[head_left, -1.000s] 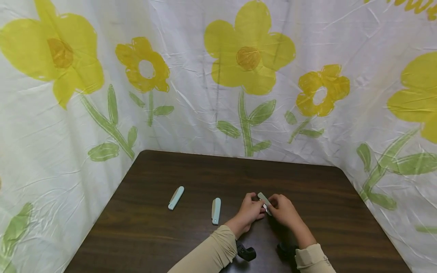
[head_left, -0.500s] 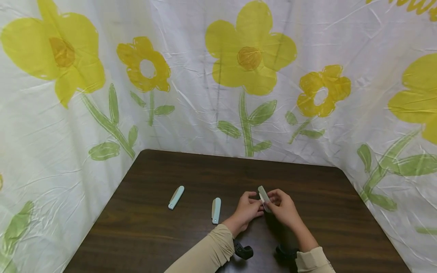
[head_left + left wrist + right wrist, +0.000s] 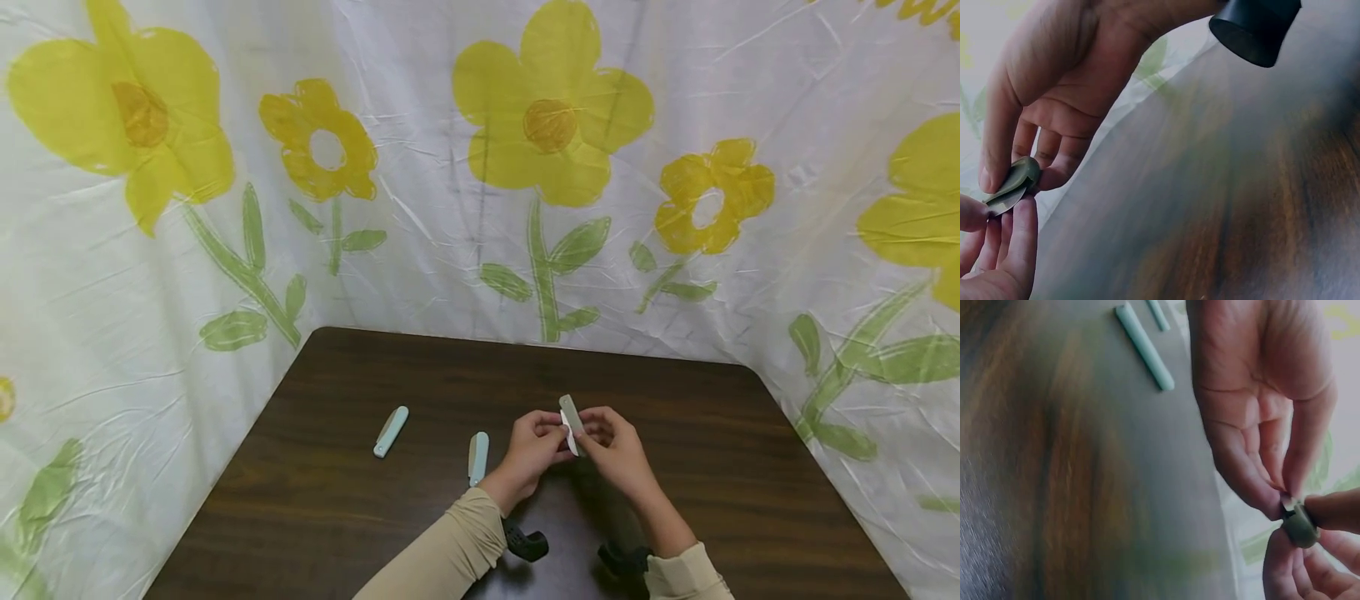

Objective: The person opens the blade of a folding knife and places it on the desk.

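Short of the desk's far edge (image 3: 525, 353), the left hand (image 3: 529, 455) pinches the likely light folding knife (image 3: 571, 414) by its blade (image 3: 567, 435); the right hand (image 3: 619, 454), by the safer handle (image 3: 567, 406).

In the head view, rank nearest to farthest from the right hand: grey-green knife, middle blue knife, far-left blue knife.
1. Grey-green knife: held in the right hand.
2. Middle blue knife: on the table, left of the left hand.
3. Far-left blue knife: farther left.
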Demonstrator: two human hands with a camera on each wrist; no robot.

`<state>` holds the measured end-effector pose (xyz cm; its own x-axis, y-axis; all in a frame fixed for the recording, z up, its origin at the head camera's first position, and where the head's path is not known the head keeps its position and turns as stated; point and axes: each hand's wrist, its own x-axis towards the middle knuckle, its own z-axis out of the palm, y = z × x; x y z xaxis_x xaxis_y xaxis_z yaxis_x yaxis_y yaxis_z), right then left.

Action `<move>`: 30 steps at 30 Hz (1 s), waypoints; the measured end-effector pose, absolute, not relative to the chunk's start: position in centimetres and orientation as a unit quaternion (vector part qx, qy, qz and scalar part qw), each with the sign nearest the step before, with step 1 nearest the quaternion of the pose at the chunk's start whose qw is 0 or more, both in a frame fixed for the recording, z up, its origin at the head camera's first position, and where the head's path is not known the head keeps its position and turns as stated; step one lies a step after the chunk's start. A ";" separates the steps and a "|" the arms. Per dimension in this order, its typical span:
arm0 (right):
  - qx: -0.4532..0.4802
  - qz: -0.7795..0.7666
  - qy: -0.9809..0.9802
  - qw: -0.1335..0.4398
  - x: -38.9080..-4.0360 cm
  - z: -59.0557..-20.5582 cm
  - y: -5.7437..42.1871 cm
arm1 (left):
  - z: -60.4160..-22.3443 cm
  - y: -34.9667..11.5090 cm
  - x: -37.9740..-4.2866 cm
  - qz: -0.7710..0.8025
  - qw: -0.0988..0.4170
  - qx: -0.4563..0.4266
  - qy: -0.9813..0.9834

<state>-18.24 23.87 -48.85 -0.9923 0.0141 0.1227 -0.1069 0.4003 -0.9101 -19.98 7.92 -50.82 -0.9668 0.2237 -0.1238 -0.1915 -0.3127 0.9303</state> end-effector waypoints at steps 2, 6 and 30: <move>0.028 0.551 -0.832 0.059 -18.2 -48.9 23.6 | -50.7 7.7 -20.0 0.809 0.124 0.020 0.574; 0.032 0.558 -0.827 0.064 -18.2 -49.1 23.0 | -50.5 7.1 -20.0 0.805 0.115 0.029 0.582; 0.114 0.570 -0.811 0.055 -17.9 -48.8 21.7 | -49.3 2.2 -21.0 0.688 0.061 0.103 0.716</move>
<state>-17.85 21.69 -48.83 -0.9679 -0.1229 0.2190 -0.2477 0.3230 -0.9134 -21.04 2.19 -49.34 -0.9715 0.2312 0.0534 0.0628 0.0335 0.9975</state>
